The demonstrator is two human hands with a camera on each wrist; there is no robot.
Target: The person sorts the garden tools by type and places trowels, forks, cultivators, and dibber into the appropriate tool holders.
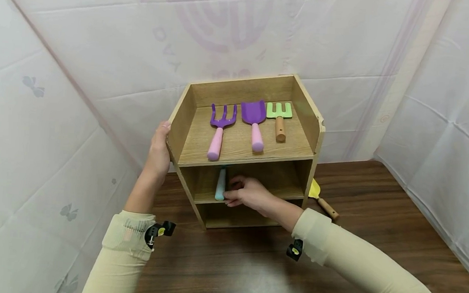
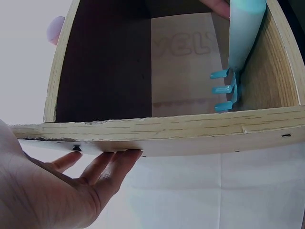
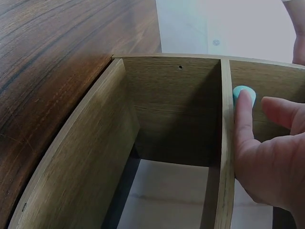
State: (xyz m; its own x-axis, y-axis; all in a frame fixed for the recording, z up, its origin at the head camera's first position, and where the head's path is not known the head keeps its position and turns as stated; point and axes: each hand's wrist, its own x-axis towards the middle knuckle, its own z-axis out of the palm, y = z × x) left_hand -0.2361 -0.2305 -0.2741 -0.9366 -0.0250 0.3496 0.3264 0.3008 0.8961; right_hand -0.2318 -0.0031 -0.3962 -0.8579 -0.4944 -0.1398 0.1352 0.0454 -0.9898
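Note:
A small wooden shelf unit (image 1: 241, 162) stands on the table. On its middle level, near the left wall, lies a hand fork (image 2: 244, 33) with teal prongs and a pale teal handle, its handle end facing out. My right hand (image 1: 251, 194) is at that handle; in the right wrist view a straight finger (image 3: 244, 117) touches the handle's round end (image 3: 249, 93), and the thumb stays apart from it. My left hand (image 1: 159, 153) rests against the outside of the unit's left wall, fingers extended along the panel in the left wrist view.
On the top level lie a purple fork (image 1: 223, 123) and a purple shovel (image 1: 254, 114), both with pink handles, and a green rake (image 1: 279, 111) with a wooden handle. A yellow tool (image 1: 327, 208) lies on the brown table (image 1: 227, 271) at the right. White sheeting (image 1: 142, 69) surrounds everything.

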